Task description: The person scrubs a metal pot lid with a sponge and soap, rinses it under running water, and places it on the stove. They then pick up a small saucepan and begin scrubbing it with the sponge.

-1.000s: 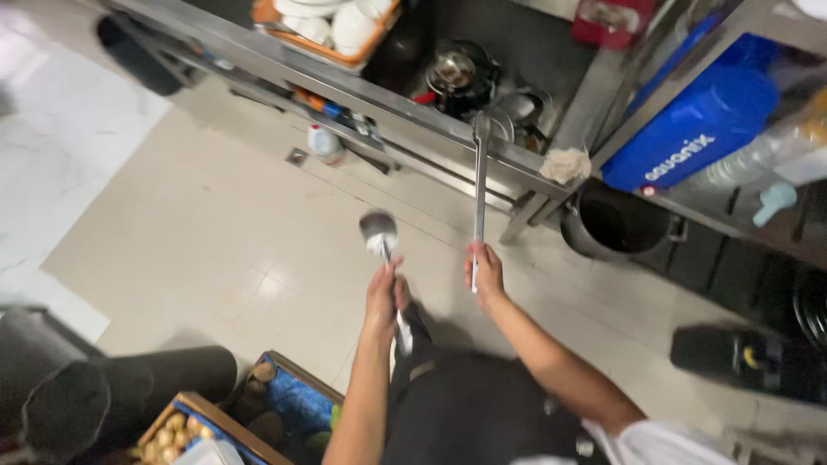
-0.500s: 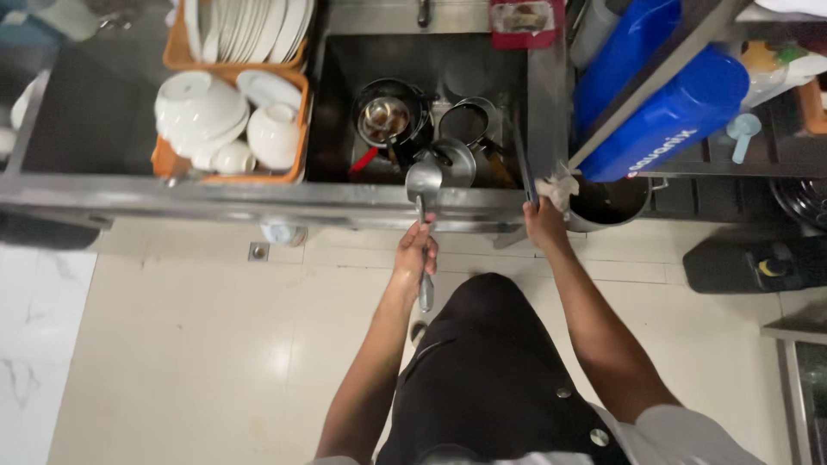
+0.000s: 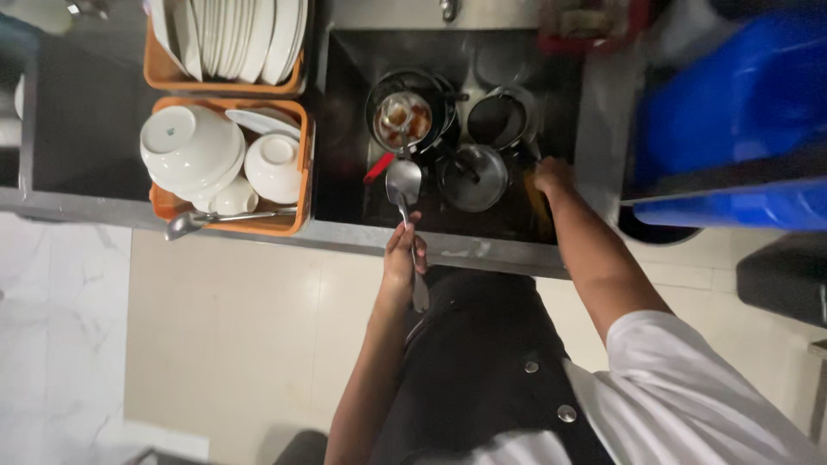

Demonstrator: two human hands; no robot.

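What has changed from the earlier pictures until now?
The person has turned from the floor to the sink. The left hand still holds the ladle, whose bowl is now over the sink's front. The right hand, which held a long metal tool a second ago, has moved down into the sink beside the pots; that tool is no longer clearly visible.

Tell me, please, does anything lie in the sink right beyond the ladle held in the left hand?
Yes. Past the ladle in the left hand, a round lid and dark pots crowd the sink.
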